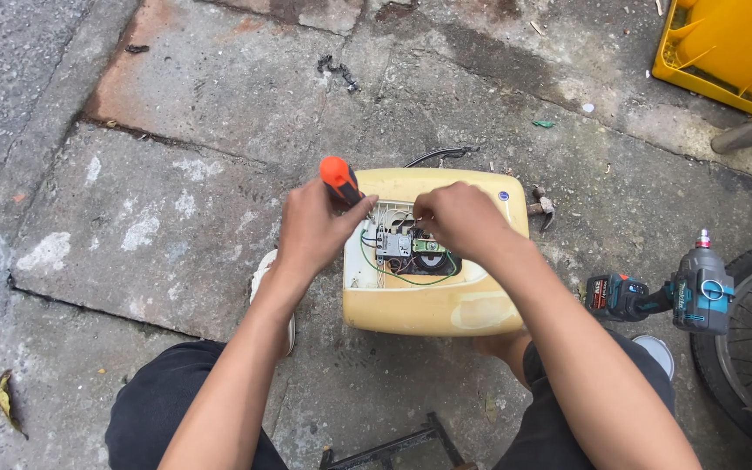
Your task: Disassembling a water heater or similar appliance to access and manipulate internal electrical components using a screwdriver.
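Both hands in: cover off yellow housing [433, 305], wiring [404, 248] exposed; left hand [315, 231] clamped on orange screwdriver [339, 178], right hand [454, 218] pinching wires; we judge disassembly midway.

The floor [202, 96] is cracked, stained concrete. A cream-yellow appliance casing [428, 305] rests on it. To the casing's right lies a cordless power driver [681, 292], beside a bicycle wheel [741, 339]. Far beyond it to the right sits a yellow crate [724, 48]. A dry leaf [6, 400] lies far to the casing's left.
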